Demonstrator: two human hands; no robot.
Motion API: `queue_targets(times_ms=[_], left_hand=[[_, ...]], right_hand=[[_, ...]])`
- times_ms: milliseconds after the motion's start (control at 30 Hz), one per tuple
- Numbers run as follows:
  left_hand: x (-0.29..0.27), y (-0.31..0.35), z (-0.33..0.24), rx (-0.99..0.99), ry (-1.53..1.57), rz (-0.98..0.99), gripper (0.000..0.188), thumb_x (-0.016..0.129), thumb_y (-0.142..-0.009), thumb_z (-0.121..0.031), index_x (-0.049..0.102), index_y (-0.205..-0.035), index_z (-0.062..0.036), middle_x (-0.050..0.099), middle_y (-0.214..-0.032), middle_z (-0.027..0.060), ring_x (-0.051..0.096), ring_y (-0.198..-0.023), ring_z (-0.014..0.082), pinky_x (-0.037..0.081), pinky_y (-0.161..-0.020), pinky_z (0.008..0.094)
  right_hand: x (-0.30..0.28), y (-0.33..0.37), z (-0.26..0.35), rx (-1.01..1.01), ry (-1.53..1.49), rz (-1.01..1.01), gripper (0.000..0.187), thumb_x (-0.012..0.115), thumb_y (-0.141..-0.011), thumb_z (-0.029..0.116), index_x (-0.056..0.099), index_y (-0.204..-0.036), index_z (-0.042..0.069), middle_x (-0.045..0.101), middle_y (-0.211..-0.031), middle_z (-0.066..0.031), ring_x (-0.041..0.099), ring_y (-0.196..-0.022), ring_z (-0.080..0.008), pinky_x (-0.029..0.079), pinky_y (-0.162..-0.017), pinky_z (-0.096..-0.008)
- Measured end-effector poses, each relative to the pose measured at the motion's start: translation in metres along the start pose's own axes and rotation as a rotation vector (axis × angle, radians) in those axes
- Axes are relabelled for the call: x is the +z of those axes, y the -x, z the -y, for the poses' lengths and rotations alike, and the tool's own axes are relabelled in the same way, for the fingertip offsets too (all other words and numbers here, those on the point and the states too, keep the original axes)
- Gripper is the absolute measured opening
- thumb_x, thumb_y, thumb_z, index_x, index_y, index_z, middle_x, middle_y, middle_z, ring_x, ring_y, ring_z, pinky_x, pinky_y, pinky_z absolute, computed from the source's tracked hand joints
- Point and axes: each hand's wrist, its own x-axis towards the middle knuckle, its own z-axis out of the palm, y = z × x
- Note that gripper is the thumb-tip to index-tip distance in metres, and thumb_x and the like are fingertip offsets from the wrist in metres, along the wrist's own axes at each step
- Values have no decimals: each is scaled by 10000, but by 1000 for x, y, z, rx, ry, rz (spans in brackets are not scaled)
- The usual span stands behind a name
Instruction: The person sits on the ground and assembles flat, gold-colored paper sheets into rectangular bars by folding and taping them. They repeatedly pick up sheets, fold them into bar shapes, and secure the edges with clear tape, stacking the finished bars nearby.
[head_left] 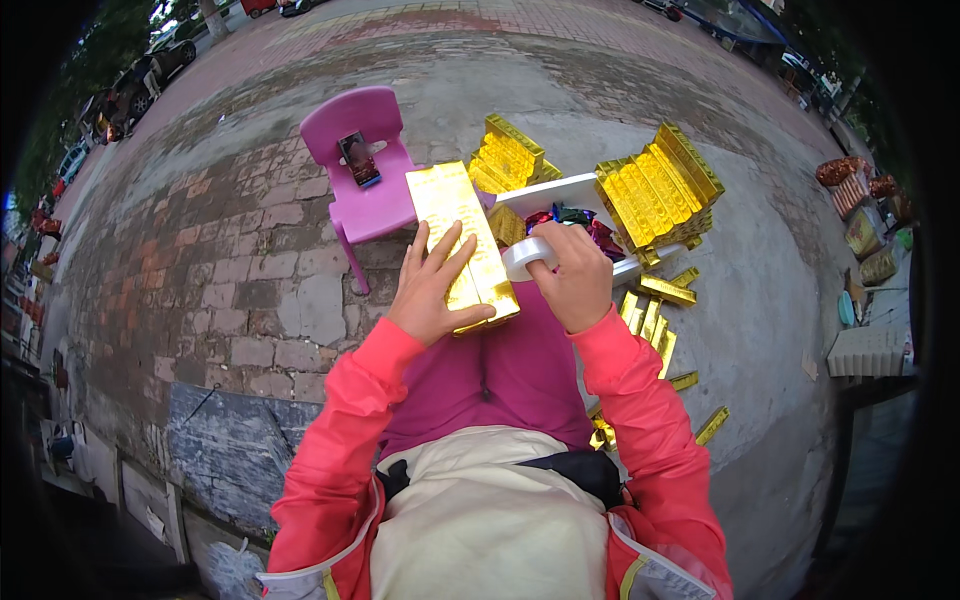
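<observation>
A shiny gold box (pixel 455 230) lies long-ways over my knees. My left hand (pixel 440 275) rests flat on its top face with the fingers spread and the thumb near its near end. In my right hand (pixel 575 275) is a roll of clear tape (pixel 525 260), gripped at its right side, just beside the box's right edge. Whether a strip of tape runs from the roll to the box, I cannot tell. Past the roll, a white tray or box (pixel 565 190) contains red, green and purple shiny wrapped pieces (pixel 600 235), partly hidden by my right hand.
A stack of gold boxes (pixel 660 190) stands at the right, with another gold stack (pixel 510 155) farther back. Several slim gold boxes (pixel 650 320) lie on the ground to my right. A purple plastic chair (pixel 375 205) at the left bears a phone (pixel 358 160).
</observation>
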Motion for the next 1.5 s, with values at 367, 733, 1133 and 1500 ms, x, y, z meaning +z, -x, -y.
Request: queue_targets(times_ms=[367,733,1133,1500], left_hand=[[1,1,-2,22,26,0,953,796,-765,-544,420,-1531,-121,284,-1631,124,71,-1527,436,188,-1208,545],[13,6,7,-8,49,-40,652,645,-952,-380,428,-1536,-188,219,-1653,134,95,-1521,440,174,-1206,532],[9,62,48,-116,738,-223,673,533,-1015,-256,236,-1582,-47,170,-1647,176,208,-1515,316,189,-1217,406],[26,39,-24,-169,237,-403,1079,742,-796,-169,47,-1617,-84,132,-1643,230,154,-1513,422,203,-1199,517]], right_hand=[[27,30,-55,122,-237,1,277,685,-814,42,598,-1076,73,657,-989,-129,660,-894,-373,528,-719,-425],[66,51,-62,269,-358,-10,200,644,-869,-17,601,-1052,49,698,-948,-123,693,-870,-265,526,-733,-342],[64,11,29,171,-418,347,309,704,-872,243,603,-1108,69,705,-953,-192,683,-877,-406,539,-746,-465],[27,0,32,-89,132,449,275,750,-784,246,612,-951,76,672,-904,-146,680,-716,-347,540,-594,-441]])
